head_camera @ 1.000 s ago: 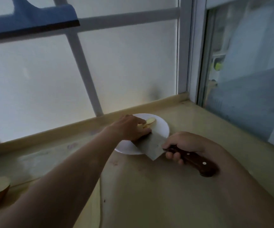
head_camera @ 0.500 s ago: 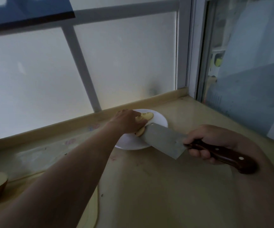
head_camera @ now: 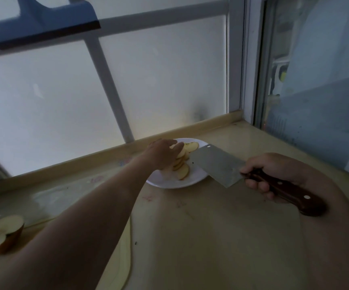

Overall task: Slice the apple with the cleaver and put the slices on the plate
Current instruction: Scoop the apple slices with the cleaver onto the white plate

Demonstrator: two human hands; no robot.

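A white plate (head_camera: 192, 181) sits near the back of the counter with several thin apple slices (head_camera: 183, 170) spread on it. My left hand (head_camera: 163, 152) reaches over the plate, fingers straight, touching the slices. My right hand (head_camera: 265, 170) grips the dark wooden handle of the cleaver (head_camera: 217, 164), whose flat blade hovers over the plate's right edge. Cut apple pieces (head_camera: 0, 235), flesh up, lie at the far left on the counter.
The beige counter (head_camera: 211, 237) runs to a raised lip under a frosted window. A sliding glass panel stands at the right. A blue squeegee (head_camera: 41, 21) hangs on the window frame at the top left.
The cleaver blade has drawn back to the right, off the plate. The slices that lay under my left hand now sit spread on the plate, and that hand's fingers have straightened.
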